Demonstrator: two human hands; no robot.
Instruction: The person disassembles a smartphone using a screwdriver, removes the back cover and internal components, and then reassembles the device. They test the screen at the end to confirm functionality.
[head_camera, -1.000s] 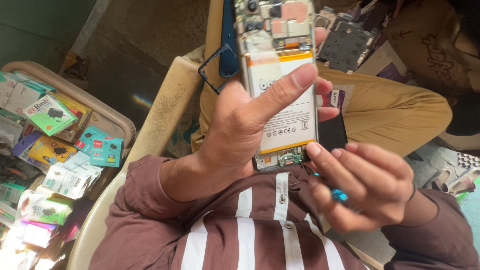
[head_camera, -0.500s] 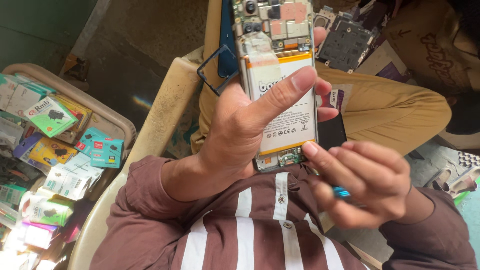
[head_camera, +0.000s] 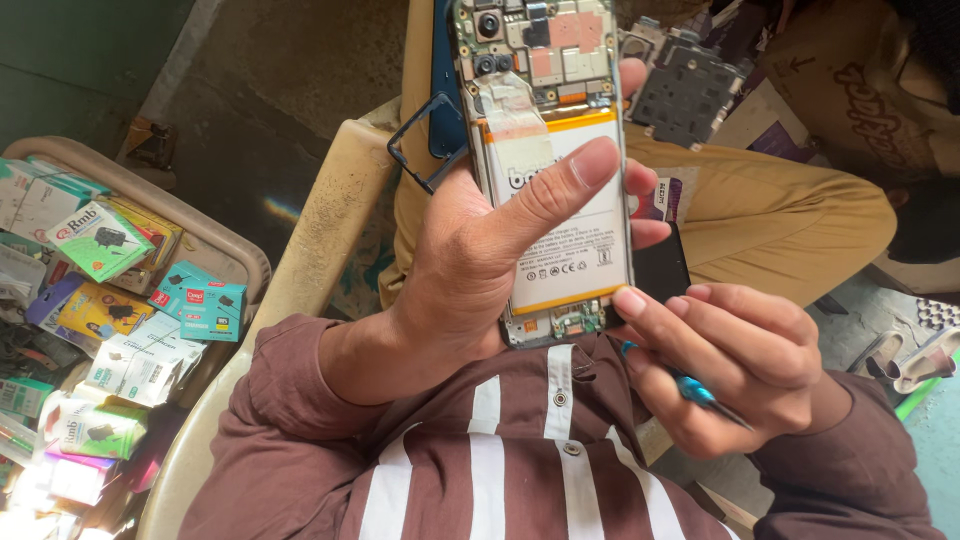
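Our left hand (head_camera: 480, 270) still clamps the opened phone (head_camera: 550, 170), thumb across battery; right hand (head_camera: 730, 365) fingers, pinching the blue tool (head_camera: 700, 393), edged onto its bottom edge.

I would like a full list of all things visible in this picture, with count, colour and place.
opened phone: one, back cover off, white and orange battery showing, held up at centre
small tool: one, blue handle, lower right
card tray: one, black frame, left of the phone
circuit part: one, dark grey, top right
small packets: many, green, yellow, teal, white, in the tub at left
tub: one, beige, left
chair arm: one, beige, centre left
left hand: grip around the phone, thumb on the battery
right hand: grip on the small tool, fingertip at the phone's lower edge
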